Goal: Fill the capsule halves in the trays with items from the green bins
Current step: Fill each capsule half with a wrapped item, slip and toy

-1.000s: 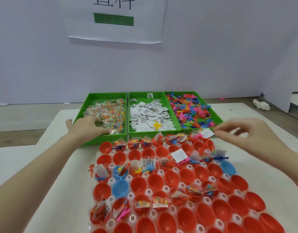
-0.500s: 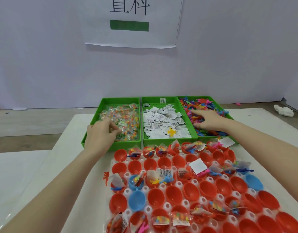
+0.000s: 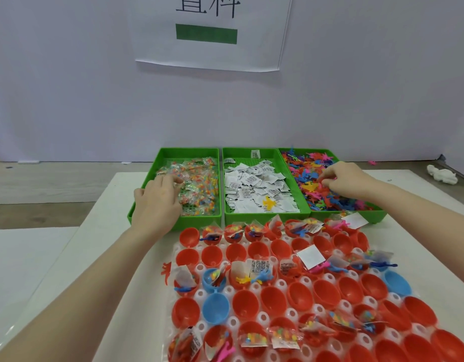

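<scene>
Both hands dig in: left hand point(image 3: 157, 197) fingers candy packets point(image 3: 199, 186), right hand point(image 3: 340, 180) pinches toy figures point(image 3: 327, 197) behind the tray point(image 3: 291, 314). Judging by its cups, roughly half remain unfilled.

Pale wall point(image 3: 82, 87) behind; paper sign point(image 3: 212, 35) taped up; white table point(image 3: 55, 257); wooden floor point(image 3: 42, 184).

wall sheet point(image 3: 212, 32) | partly cropped characters "直科" | green bar below
</scene>
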Tool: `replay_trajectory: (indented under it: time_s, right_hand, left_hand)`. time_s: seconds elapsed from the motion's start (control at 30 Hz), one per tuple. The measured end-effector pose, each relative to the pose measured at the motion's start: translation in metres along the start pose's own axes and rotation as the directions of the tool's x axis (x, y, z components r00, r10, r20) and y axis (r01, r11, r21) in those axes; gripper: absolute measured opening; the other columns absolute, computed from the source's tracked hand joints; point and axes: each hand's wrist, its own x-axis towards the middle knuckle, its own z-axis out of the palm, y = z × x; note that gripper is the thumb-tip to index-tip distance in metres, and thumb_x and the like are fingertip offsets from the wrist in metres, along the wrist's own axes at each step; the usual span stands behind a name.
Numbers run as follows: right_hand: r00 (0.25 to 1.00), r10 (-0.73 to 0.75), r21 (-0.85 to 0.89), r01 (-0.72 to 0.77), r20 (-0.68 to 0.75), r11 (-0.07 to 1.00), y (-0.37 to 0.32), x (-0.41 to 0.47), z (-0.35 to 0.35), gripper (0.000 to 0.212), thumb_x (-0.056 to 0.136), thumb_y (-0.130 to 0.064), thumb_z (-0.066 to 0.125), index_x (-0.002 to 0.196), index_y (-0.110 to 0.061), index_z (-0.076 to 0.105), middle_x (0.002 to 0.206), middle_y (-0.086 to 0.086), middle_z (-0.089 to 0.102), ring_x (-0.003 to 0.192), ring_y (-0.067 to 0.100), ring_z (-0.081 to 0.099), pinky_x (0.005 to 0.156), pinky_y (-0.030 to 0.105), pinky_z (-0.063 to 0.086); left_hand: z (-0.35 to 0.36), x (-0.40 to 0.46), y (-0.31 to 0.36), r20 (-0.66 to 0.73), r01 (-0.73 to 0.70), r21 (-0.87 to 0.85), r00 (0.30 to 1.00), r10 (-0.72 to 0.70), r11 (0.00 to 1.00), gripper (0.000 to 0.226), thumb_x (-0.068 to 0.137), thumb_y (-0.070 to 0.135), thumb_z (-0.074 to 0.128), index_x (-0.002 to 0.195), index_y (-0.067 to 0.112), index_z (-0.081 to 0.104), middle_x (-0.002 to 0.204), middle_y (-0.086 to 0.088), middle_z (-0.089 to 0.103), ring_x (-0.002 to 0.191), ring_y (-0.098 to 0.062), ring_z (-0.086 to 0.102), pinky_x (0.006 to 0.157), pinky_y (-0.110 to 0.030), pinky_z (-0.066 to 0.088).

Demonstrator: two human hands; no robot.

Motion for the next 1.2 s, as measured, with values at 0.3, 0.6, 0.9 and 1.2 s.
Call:
replay_trajectory:
  time_s: [0.3,0.6,0.9,1.2]
  right_hand:
    - [0.969,0.112,0.179,-0.073,-0.220,0.981,-0.019,0.004,0.003,0.017,0.090,-0.010,0.037,0.085,-0.004,0.053,0.079,0.014,0.057,0.078,0.031,0.053,0.064,0.033,0.036]
    - [0.980,-0.023,0.040,0.031,-0.197,0.999,-0.067,0.004,0.018,0.036,0.086,-0.047,0.049,0.067,-0.019,0.037,0.063,-0.003,0.044,0.061,0.017,0.042,0.054,0.030,0.028]
    - [0.995,-0.063,0.031,0.066,-0.082,0.997,-0.116,0.019,0.042,0.046,0.099,-0.036,0.032,0.059,-0.014,0.033,0.060,0.001,0.037,0.068,0.025,0.045,0.059,0.031,0.033]
    - [0.995,-0.102,0.110,0.103,-0.018,0.989,-0.113,0.013,0.043,0.026,0.078,-0.027,0.067,0.063,-0.013,0.052,0.090,0.008,0.069,0.069,0.021,0.053,0.057,0.024,0.036]
  left_hand:
    - [0.000,0.001,-0.002,0.036,-0.032,-0.036,0.999,0.033,0.999,0.044,0.090,-0.001,0.045,0.130,0.013,0.052,0.118,-0.007,0.057,0.114,-0.026,0.046,0.092,-0.035,0.024]
    - [0.001,0.000,-0.002,0.056,0.012,-0.111,0.998,-0.006,0.994,0.036,0.089,-0.002,0.047,0.121,0.009,0.061,0.115,-0.008,0.046,0.105,-0.030,0.046,0.090,-0.044,0.042]
    - [-0.002,-0.002,0.001,0.098,0.045,-0.192,0.995,-0.026,0.980,0.038,0.091,-0.002,0.045,0.125,0.010,0.058,0.101,-0.008,0.043,0.101,-0.029,0.049,0.085,-0.048,0.048]
    - [-0.002,0.000,0.002,0.049,0.050,-0.232,0.998,-0.039,0.971,0.025,0.093,0.012,0.053,0.118,0.016,0.054,0.097,0.000,0.049,0.090,-0.025,0.056,0.082,-0.046,0.048]
